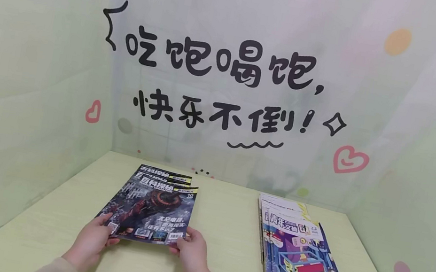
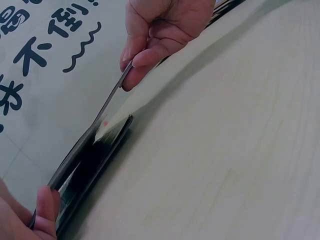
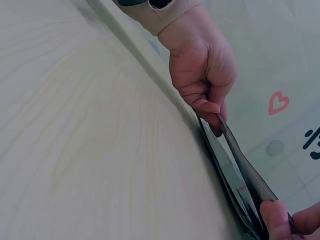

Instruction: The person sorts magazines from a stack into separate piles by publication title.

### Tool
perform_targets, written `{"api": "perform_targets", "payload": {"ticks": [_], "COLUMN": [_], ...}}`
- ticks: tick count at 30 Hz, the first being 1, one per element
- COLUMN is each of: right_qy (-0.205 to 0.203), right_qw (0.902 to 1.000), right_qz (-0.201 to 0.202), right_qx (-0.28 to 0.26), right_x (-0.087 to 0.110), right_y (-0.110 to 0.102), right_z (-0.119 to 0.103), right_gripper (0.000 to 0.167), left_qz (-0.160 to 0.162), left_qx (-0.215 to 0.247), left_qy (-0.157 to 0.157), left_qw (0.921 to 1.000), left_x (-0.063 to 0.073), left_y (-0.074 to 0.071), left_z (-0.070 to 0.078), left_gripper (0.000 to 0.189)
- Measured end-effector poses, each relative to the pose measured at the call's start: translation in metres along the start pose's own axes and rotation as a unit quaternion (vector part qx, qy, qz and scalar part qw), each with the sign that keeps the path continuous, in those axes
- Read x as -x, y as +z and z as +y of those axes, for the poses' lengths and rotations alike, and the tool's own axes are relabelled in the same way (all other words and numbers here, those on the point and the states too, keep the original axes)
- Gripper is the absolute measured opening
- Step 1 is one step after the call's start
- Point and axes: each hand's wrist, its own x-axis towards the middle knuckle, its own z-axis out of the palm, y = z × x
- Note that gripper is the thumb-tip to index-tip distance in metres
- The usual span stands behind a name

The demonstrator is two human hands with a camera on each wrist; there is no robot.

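Note:
A dark magazine (image 1: 154, 214) with a robotic-looking cover is pinched at its near corners by both hands. My left hand (image 1: 93, 235) grips the near left corner, thumb on top; my right hand (image 1: 192, 252) grips the near right corner. In the left wrist view the held magazine (image 2: 75, 150) is tilted, its near edge raised above other dark magazines (image 2: 100, 172) on the table. Across from it the right hand (image 2: 162, 37) pinches the corner. The right wrist view shows the left hand (image 3: 202, 70) pinching the held magazine (image 3: 250, 175) at its other end.
On the right of the pale wooden table (image 1: 226, 246) lies a second, slightly fanned stack of colourful magazines (image 1: 304, 264). Behind the table stands a fabric wall (image 1: 215, 154) with large black lettering, and side walls (image 1: 414, 224) enclose the left and right.

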Motion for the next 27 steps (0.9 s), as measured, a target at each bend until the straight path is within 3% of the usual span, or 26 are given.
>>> {"api": "perform_targets", "payload": {"ticks": [4, 7, 13, 18, 27], "right_qy": [-0.002, -0.008, -0.033, -0.042, -0.033], "right_qw": [0.9999, 0.9992, 0.9917, 0.9806, 0.9587], "right_qz": [-0.009, -0.018, -0.041, -0.05, -0.058], "right_qx": [0.012, 0.035, 0.117, 0.185, 0.277], "right_x": [0.0, 0.0, -0.002, 0.0, 0.0], "right_y": [0.005, 0.009, 0.016, 0.02, 0.029], "right_z": [0.002, 0.003, 0.004, 0.005, 0.005], "right_gripper": [0.045, 0.045, 0.046, 0.043, 0.046], "left_qz": [0.004, 0.015, 0.035, 0.033, 0.045], "left_qx": [-0.021, -0.067, -0.179, -0.192, -0.246], "left_qy": [-0.007, -0.006, 0.019, 0.028, 0.023], "left_qw": [0.9997, 0.9976, 0.9829, 0.9804, 0.9678], "left_x": [0.0, 0.0, -0.007, -0.012, -0.014], "left_y": [-0.007, -0.012, -0.022, -0.031, -0.043], "left_z": [-0.001, 0.0, 0.002, 0.001, 0.0], "left_gripper": [0.058, 0.057, 0.056, 0.057, 0.054]}}
